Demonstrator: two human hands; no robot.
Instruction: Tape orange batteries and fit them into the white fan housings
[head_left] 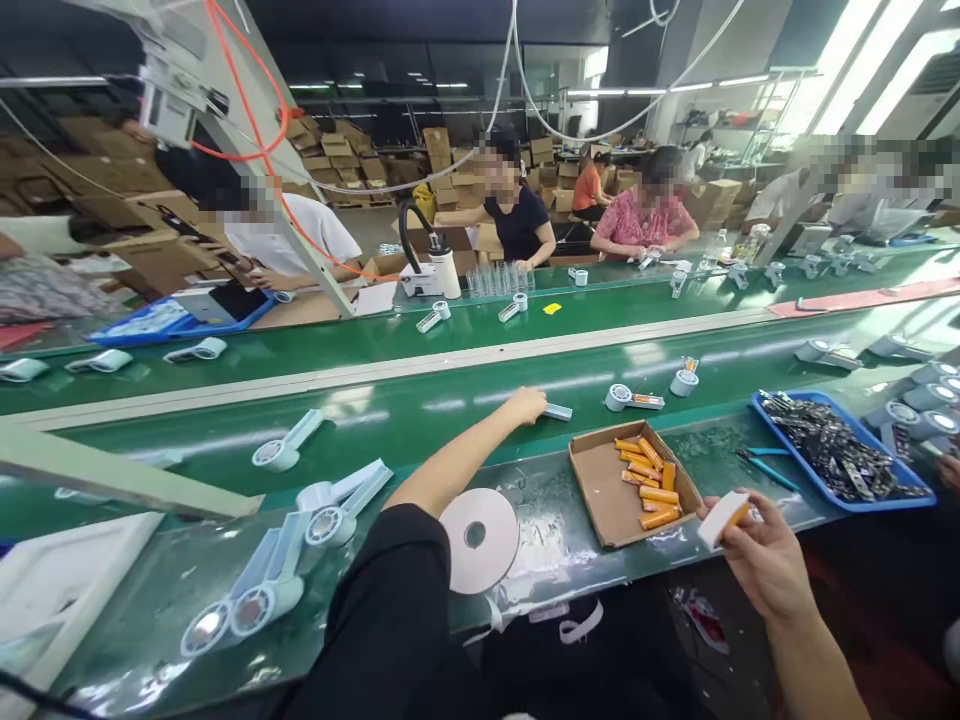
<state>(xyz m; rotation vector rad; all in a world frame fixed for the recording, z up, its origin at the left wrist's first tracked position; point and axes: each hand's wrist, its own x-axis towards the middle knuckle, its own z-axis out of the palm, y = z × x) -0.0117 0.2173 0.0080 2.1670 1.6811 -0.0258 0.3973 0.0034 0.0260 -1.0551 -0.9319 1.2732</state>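
Our right hand (769, 555) pinches a white-and-orange block (721, 521) by the near edge of the bench (551, 510), long axis slanting away rightward; our left hand (524, 405), grip hidden, covers a pale-blue handle (558, 411) pointing right.

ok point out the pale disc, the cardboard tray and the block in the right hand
Pale disc (499, 540): head view, face right of its hole.
Cardboard tray (599, 490): head view, bare floor.
Block (721, 519): head view, white face.
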